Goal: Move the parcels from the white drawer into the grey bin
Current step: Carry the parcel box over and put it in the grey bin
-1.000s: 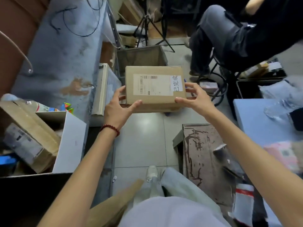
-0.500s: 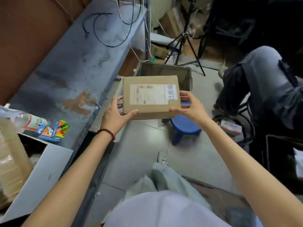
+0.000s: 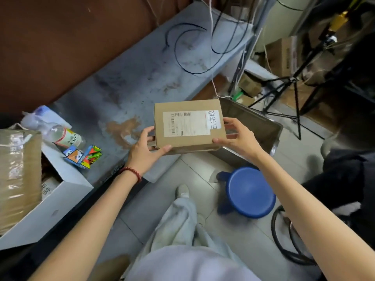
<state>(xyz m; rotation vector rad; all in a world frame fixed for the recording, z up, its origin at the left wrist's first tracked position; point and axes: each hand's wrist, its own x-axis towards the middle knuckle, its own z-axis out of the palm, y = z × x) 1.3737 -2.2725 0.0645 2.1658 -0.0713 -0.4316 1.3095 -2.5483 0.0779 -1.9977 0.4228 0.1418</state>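
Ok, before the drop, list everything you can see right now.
Brown cardboard parcel with white label: one, brown, centre, held in the air.
Grey plastic bin: one, grey, floor, behind parcel.
White drawer: one, white, lower left.
Taped cardboard parcel: one, brown, in drawer.
Clear plastic bottle: one, clear, on bench beside drawer.
Multicoloured paper toys: count unclear, mixed, beside bottle.
Round blue stool: one, blue, floor, right.
Black tripod: one, black, upper right.
Left hand: one, fingers gripping parcel's left end.
Right hand: one, fingers gripping parcel's right end.
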